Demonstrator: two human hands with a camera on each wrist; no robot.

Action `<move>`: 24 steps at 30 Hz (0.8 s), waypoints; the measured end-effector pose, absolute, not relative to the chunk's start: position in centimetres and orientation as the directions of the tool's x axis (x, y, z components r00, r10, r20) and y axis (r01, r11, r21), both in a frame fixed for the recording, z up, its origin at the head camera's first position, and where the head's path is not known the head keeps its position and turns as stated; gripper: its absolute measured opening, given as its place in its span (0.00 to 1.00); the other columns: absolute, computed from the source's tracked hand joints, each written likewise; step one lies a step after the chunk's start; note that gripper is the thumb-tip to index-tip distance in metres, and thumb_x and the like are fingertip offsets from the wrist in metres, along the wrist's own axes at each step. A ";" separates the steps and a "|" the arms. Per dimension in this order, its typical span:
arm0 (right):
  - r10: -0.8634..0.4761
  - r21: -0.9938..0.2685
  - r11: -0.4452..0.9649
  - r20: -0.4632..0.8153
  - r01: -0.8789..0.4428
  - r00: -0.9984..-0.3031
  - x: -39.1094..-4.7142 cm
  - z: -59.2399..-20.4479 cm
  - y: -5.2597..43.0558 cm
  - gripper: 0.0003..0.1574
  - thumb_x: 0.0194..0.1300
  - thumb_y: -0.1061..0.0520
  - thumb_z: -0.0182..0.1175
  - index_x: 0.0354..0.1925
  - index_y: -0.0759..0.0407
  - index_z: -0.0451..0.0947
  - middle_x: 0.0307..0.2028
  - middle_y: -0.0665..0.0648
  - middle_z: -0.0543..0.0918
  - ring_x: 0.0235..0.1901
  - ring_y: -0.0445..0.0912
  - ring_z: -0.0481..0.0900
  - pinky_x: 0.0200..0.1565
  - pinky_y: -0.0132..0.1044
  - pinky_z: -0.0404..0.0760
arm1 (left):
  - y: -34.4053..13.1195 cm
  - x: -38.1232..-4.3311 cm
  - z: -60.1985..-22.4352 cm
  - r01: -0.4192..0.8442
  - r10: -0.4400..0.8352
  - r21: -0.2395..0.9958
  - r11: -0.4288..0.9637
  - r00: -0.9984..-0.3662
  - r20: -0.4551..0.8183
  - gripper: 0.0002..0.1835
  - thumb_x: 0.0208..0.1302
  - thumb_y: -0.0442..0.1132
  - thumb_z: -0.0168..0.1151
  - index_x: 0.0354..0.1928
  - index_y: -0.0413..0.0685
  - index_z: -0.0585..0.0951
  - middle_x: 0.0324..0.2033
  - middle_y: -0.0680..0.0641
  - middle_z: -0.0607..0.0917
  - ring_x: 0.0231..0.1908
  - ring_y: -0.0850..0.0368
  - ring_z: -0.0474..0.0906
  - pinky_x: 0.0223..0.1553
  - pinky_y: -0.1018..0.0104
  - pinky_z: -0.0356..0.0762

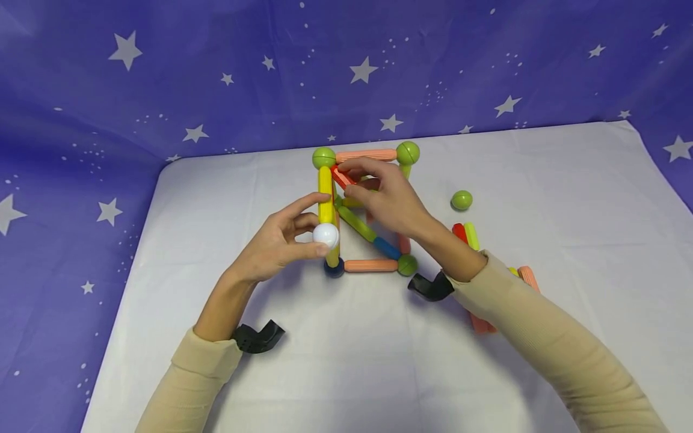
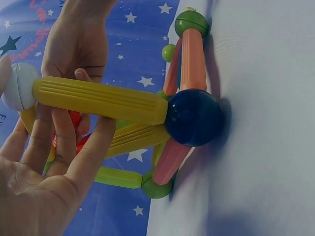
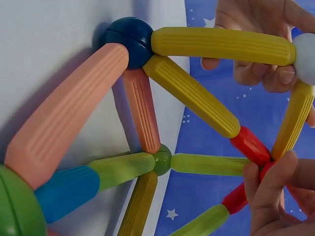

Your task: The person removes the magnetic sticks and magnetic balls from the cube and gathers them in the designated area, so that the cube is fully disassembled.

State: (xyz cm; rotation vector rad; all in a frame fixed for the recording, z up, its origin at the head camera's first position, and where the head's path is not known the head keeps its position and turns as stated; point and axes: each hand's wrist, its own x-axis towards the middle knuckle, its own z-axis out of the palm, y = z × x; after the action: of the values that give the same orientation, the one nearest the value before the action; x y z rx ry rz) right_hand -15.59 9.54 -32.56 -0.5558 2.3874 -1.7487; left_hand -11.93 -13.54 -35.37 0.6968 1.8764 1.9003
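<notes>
A frame of magnetic rods and balls stands on the table, with a navy ball [image 2: 194, 117] at its near left foot. From it a yellow rod [image 2: 98, 98] rises to a white ball [image 1: 326, 236]. My left hand [image 1: 278, 240] grips this ball, thumb against it and index finger on the upper yellow rod [image 1: 325, 204]. That rod runs from the white ball back to a green ball [image 1: 323, 158]. Beside the green ball, my right hand [image 1: 387, 195] pinches a red rod [image 1: 341, 178] between thumb and fingers, which hide part of it.
Right of the frame lies a loose green ball [image 1: 462, 200]. Loose rods, among them a lime rod [image 1: 472, 236] and a salmon rod [image 1: 527, 278], lie partly under my right forearm. A blue-and-green diagonal rod [image 1: 387, 247] crosses the frame's base. Behind the table hangs a starry curtain [image 1: 303, 72].
</notes>
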 end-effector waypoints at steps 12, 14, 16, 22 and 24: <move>-0.461 -0.910 0.365 0.004 -0.194 -0.888 -14.9 -32.4 9.5 0.32 0.69 0.67 0.57 0.70 0.56 0.68 0.53 0.59 0.78 0.36 0.55 0.81 0.25 0.52 0.82 | -13.5 -11.9 -35.5 0.073 0.583 0.997 -0.038 -0.808 0.081 0.42 0.56 0.33 0.72 0.72 0.42 0.64 0.44 0.40 0.83 0.44 0.49 0.79 0.50 0.57 0.78; -0.448 -0.910 0.376 -0.015 -0.173 -0.894 -14.5 -32.5 9.7 0.32 0.69 0.65 0.58 0.69 0.56 0.68 0.52 0.59 0.78 0.39 0.56 0.82 0.27 0.54 0.83 | -13.4 -11.9 -35.4 0.070 0.583 0.997 -0.041 -0.809 0.080 0.42 0.56 0.32 0.72 0.72 0.42 0.64 0.44 0.40 0.83 0.44 0.49 0.79 0.49 0.58 0.79; -0.427 -0.914 0.376 -0.026 -0.151 -0.904 -14.1 -32.7 10.1 0.30 0.69 0.64 0.58 0.68 0.56 0.70 0.52 0.58 0.78 0.40 0.58 0.82 0.28 0.54 0.83 | -13.4 -11.9 -35.4 0.064 0.583 0.997 -0.040 -0.809 0.076 0.42 0.57 0.31 0.71 0.72 0.42 0.63 0.44 0.40 0.83 0.44 0.49 0.79 0.48 0.58 0.79; -0.387 -0.922 0.378 -0.073 -0.086 -0.919 -12.8 -33.3 12.4 0.29 0.68 0.63 0.60 0.65 0.53 0.72 0.52 0.58 0.76 0.35 0.61 0.80 0.25 0.48 0.82 | -13.4 -11.8 -35.3 0.064 0.578 0.998 -0.013 -0.814 0.059 0.42 0.56 0.31 0.72 0.72 0.42 0.63 0.44 0.40 0.83 0.43 0.49 0.79 0.48 0.60 0.78; -0.385 -0.921 0.382 -0.083 -0.076 -0.919 -12.5 -33.6 13.4 0.29 0.68 0.64 0.60 0.66 0.53 0.72 0.51 0.59 0.76 0.31 0.62 0.80 0.25 0.48 0.82 | -13.5 -11.8 -35.3 0.066 0.578 0.998 -0.011 -0.814 0.060 0.42 0.56 0.32 0.72 0.72 0.42 0.63 0.44 0.40 0.83 0.43 0.49 0.78 0.48 0.60 0.78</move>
State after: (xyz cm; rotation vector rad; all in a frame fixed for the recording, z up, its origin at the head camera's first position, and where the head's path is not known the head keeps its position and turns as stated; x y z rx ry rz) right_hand -12.46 13.40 -33.60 -0.4056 2.3608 -1.5514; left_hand -11.80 -13.46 -35.28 0.6684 1.9009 1.8820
